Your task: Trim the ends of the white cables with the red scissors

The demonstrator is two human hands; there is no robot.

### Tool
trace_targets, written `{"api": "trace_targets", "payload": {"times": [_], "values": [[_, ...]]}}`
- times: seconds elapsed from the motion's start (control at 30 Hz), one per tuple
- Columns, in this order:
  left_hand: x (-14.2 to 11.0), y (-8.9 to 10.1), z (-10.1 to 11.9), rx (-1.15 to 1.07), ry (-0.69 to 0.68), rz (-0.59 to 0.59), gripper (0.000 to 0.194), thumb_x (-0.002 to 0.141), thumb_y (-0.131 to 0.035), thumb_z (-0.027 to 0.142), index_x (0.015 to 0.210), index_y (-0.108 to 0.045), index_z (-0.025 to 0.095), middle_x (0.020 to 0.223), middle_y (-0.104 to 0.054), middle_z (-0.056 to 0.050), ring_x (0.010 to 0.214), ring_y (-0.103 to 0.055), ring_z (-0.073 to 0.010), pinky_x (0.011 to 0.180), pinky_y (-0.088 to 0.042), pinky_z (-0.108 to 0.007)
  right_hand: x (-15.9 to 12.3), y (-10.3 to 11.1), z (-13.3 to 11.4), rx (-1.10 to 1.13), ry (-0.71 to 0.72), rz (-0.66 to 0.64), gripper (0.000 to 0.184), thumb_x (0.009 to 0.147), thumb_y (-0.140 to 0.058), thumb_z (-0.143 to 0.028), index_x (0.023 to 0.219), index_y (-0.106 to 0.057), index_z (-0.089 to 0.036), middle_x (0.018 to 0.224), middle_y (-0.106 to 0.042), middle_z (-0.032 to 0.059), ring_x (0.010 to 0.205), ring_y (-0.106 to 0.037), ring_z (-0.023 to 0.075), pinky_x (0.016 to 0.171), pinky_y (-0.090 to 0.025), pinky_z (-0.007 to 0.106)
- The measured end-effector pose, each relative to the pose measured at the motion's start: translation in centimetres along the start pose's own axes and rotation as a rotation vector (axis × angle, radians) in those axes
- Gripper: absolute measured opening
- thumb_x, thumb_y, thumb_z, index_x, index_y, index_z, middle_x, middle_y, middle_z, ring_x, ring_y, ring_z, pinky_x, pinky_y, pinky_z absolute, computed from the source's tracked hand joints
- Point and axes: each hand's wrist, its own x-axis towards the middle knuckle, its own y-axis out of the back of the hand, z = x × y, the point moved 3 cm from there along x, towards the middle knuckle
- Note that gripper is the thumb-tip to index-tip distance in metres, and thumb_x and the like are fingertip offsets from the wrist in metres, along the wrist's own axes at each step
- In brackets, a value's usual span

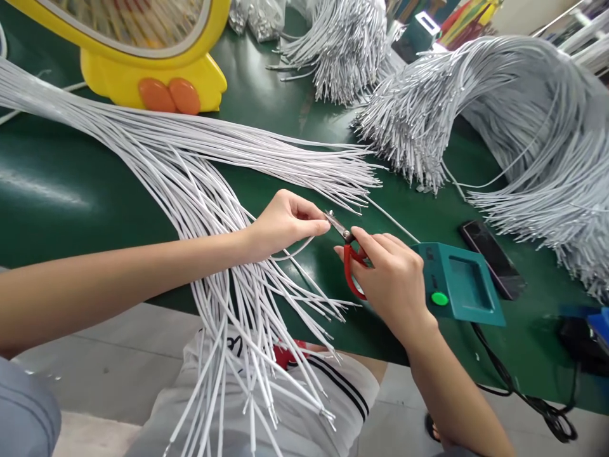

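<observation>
Left hand (pixel 285 223): thumb and index pinched on the end of one white wire (pixel 299 249), which curves back below that hand. Right hand (pixel 392 273): closed round the red-handled scissors (pixel 348 261), blades pointing at left fingertips. Tips sit right at the pinched wire end; can't tell if they touch it. Both hands are over the green desk (pixel 95 209), close together.

Under the left forearm: loose wires (pixel 257 289) fanned out, ends draped over the desk edge onto the lap. Just beyond left hand: a flatter wire bundle (pixel 247 143), cut ends toward the right. Further out and left of that hand: yellow fan (pixel 209 79), base only partly in view.

Just right of right hand: teal box (pixel 469 285) with green button (pixel 440 298), then a dark phone (pixel 495 257) behind it. Beyond right hand, off to its right: big arched wire bundle (pixel 518 70). Black cable (pixel 518 393) lies nearer, right of the right forearm.
</observation>
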Motion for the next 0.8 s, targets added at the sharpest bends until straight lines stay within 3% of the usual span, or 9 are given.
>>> {"api": "trace_targets", "payload": {"times": [0.1, 0.2, 0.3, 0.4, 0.5, 0.6, 0.8], "values": [[0.0, 0.0, -0.1, -0.024, 0.0, 0.009, 0.01, 0.068, -0.069, 0.016, 0.07, -0.072, 0.007, 0.057, -0.06, 0.0, 0.053, -0.046, -0.0056, 0.048, -0.033, -0.018, -0.1, 0.0, -0.1, -0.007, 0.002, 0.028, 0.017, 0.083, -0.06, -0.024, 0.091, -0.069, -0.011, 0.054, -0.056, 0.0, 0.051, -0.046, 0.0124, 0.051, -0.035, 0.026], [0.1, 0.0, 0.1, -0.065, -0.056, -0.012, 0.009, 0.071, -0.07, 0.016, 0.071, -0.071, 0.007, 0.059, -0.062, -0.001, 0.054, -0.05, -0.0065, 0.05, -0.039, -0.018, -0.2, 0.3, 0.0, 0.067, -0.042, 0.163, 0.014, 0.08, -0.063, -0.022, 0.089, -0.069, -0.014, 0.053, -0.057, -0.001, 0.049, -0.047, 0.0108, 0.049, -0.035, 0.025], [-0.1, -0.1, 0.4, -0.173, -0.066, -0.082, 0.012, 0.074, -0.07, 0.019, 0.075, -0.07, 0.007, 0.057, -0.06, -0.001, 0.051, -0.055, -0.009, 0.048, -0.042, -0.02, -0.3, 0.8, 0.5, 0.269, -0.195, 0.33, 0.016, 0.075, -0.069, -0.024, 0.09, -0.068, -0.017, 0.059, -0.062, -0.0013, 0.049, -0.05, 0.0093, 0.051, -0.041, 0.023], [-0.5, -0.3, 0.6, -0.346, 0.001, -0.162, 0.016, 0.072, -0.073, 0.022, 0.08, -0.07, 0.008, 0.056, -0.056, 0.001, 0.042, -0.048, -0.0052, 0.039, -0.033, -0.017, -0.4, 1.0, 0.8, 0.593, -0.373, 0.399, 0.025, 0.073, -0.071, -0.025, 0.097, -0.065, -0.021, 0.073, -0.067, 0.0004, 0.061, -0.059, 0.0122, 0.061, -0.05, 0.025], [-0.9, -0.6, 1.0, -0.44, 0.052, -0.222, 0.017, 0.072, -0.075, 0.023, 0.079, -0.071, 0.008, 0.057, -0.053, 0.002, 0.039, -0.036, 0.0006, 0.038, -0.024, -0.014, -0.3, 0.8, 0.8, 0.941, -0.499, 0.389, 0.025, 0.075, -0.067, -0.026, 0.099, -0.063, -0.021, 0.077, -0.064, 0.0007, 0.069, -0.061, 0.0137, 0.06, -0.051, 0.026], [-1.1, -0.7, 1.3, -0.443, 0.079, -0.235, 0.018, 0.074, -0.074, 0.027, 0.076, -0.071, 0.009, 0.054, -0.045, 0.004, 0.04, -0.029, 0.0019, 0.038, -0.018, -0.013, -0.1, 0.6, 0.6, 1.168, -0.581, 0.363, 0.021, 0.076, -0.067, -0.027, 0.095, -0.064, -0.02, 0.072, -0.059, -0.0013, 0.059, -0.055, 0.0101, 0.053, -0.047, 0.024], [-1.8, -0.9, 1.6, -0.347, 0.064, -0.291, 0.021, 0.073, -0.075, 0.03, 0.072, -0.069, 0.011, 0.051, -0.035, 0.006, 0.041, -0.024, 0.0004, 0.038, -0.016, -0.014, 0.1, 0.1, 0.3, 1.639, -0.519, 0.185, 0.02, 0.08, -0.061, -0.03, 0.097, -0.062, -0.02, 0.066, -0.058, -0.0018, 0.053, -0.053, 0.0108, 0.051, -0.044, 0.026]]}}
